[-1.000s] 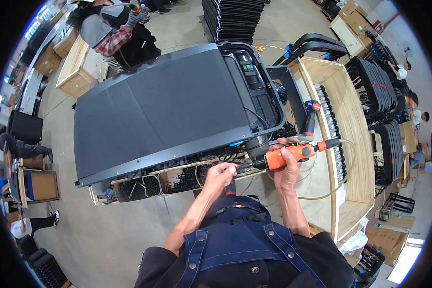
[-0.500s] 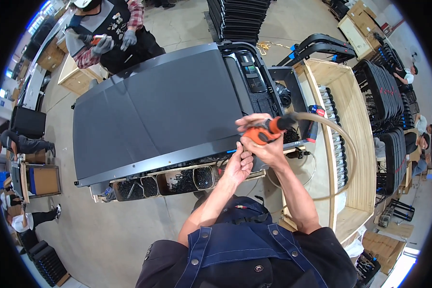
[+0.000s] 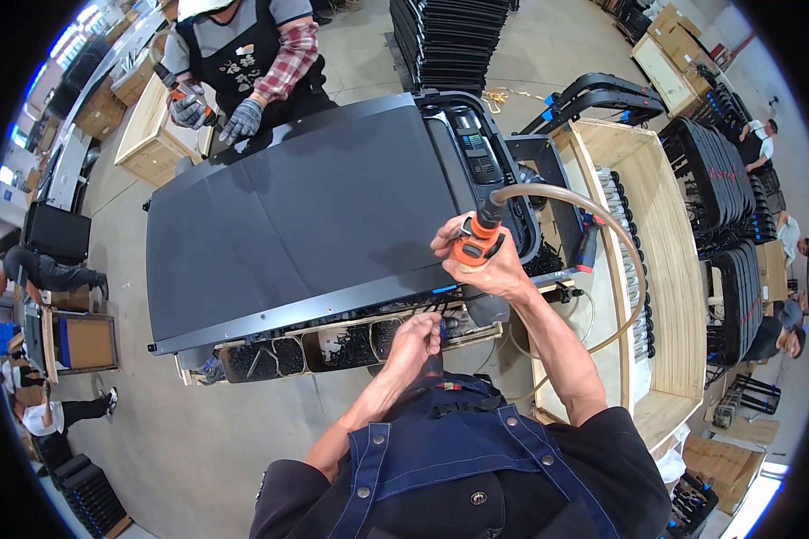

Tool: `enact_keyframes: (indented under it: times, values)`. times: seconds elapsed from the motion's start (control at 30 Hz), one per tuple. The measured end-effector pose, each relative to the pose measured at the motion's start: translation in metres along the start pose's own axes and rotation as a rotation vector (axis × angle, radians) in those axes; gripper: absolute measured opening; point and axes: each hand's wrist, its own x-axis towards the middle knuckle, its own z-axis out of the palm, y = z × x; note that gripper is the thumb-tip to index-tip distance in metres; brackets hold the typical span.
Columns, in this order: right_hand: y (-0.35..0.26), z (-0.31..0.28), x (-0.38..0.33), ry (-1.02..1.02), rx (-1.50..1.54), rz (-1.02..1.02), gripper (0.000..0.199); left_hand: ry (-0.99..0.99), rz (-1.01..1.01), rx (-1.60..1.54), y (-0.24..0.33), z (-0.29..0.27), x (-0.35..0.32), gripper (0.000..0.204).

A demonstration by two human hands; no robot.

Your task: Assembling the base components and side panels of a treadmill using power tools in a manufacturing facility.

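Seen from the head camera, the left hand (image 3: 415, 339) reaches down at the near edge of the big dark panel (image 3: 306, 225), its fingers curled over something too small to make out. The right hand (image 3: 481, 262) is wrapped tight around an orange power tool (image 3: 473, 243), whose tip the fist hides. The tool hangs over the panel's right end, and a tan hose (image 3: 629, 269) loops away from its top. Across the panel, a co-worker's gloved hand (image 3: 241, 119) rests at the far edge.
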Motion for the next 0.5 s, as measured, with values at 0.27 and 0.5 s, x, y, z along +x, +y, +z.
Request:
enact_keyframes:
  times: [0.27, 0.5]
  values:
    - [0.005, -0.002, 0.003, -0.039, -0.139, -0.088, 0.034, -0.152, -0.023, 0.017, -0.004, 0.0, -0.018, 0.021]
    - [0.006, 0.004, 0.002, -0.081, -0.179, -0.061, 0.032, -0.163, 0.021, 0.075, -0.002, -0.017, -0.022, 0.027]
